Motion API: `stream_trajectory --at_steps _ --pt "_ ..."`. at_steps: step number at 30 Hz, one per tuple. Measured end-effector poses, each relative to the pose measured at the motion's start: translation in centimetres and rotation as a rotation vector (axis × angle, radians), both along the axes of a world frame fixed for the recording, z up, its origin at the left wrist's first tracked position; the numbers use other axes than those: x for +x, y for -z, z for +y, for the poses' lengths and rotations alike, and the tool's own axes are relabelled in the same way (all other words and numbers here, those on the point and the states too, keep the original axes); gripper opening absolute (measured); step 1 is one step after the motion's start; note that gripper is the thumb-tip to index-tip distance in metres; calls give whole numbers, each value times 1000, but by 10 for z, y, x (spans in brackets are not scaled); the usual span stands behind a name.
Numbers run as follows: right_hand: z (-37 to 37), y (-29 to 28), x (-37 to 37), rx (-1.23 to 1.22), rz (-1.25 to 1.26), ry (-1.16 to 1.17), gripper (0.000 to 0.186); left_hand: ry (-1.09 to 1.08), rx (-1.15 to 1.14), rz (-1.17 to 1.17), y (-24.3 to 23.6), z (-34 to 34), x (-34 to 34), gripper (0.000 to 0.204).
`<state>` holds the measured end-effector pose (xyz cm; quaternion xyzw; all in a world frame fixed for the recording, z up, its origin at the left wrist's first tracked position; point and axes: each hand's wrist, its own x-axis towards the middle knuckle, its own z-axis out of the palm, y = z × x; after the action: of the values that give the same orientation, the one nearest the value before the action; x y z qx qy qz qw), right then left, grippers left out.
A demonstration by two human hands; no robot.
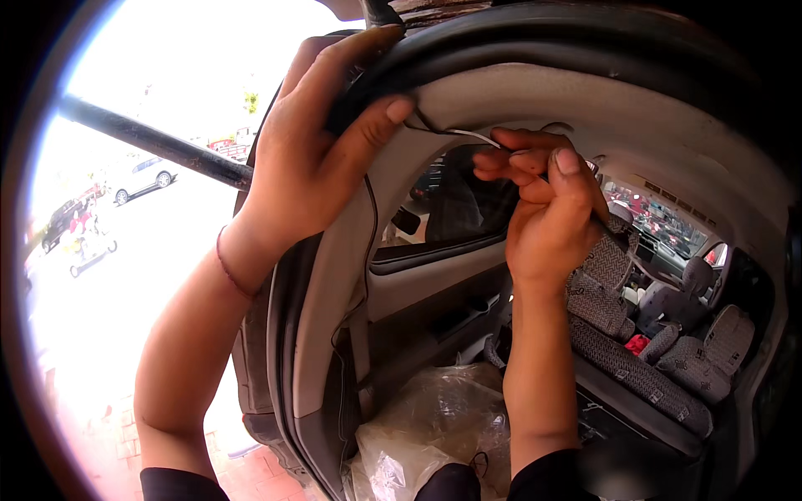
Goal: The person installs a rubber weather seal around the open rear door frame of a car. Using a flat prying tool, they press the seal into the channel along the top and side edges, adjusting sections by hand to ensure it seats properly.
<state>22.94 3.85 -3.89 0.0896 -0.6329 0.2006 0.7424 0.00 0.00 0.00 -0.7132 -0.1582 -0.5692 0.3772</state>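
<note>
- Black metal strut (pixel 159 138) slants across the left side, outside the vehicle's rear opening, and probably props something overhead.
- Left hand (pixel 322 138): the fingers reach over the opening's upper left corner, by the rubber seal (pixel 288 367), with the thumb spread apart on the inner side. That placing looks meant to steady the edge; whether the thumb presses on anything, I cannot tell.
- Dark cord (pixel 373 225) runs down the left edge of the opening along the beige trim (pixel 322 334), perhaps led there to lie out of the way.
- Thin wire (pixel 476 136), dark beside the left thumb and pale farther right, spans the two hands just under the opening's top edge, seemingly held out to keep it within reach.
- Clear plastic bag (pixel 443 401) sits at the bottom edge, below the side window (pixel 451 200).
- Right hand (pixel 547 200): raised, its fingers curled together, apparently clamped on the wire's pale end.
- Patterned seats (pixel 643 351) fill the interior toward the right edge.
</note>
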Motion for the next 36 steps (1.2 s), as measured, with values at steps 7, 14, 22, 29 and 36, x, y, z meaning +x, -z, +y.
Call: stream_trajectory --at_steps 7,14,22,29,36 --pt "25 -1 -7 106 63 -188 37 -83 -50 32 5 -8 20 68" --pt "2 -3 -12 159 32 142 24 20 -177 -102 5 -10 24 64" --pt "8 17 26 8 234 -136 31 -19 -167 -73 -1 -17 26 61" --pt "23 23 9 55 64 18 27 0 -120 13 4 -16 26 62" --pt "18 0 4 314 29 335 18 -51 -9 87 5 -17 22 63"
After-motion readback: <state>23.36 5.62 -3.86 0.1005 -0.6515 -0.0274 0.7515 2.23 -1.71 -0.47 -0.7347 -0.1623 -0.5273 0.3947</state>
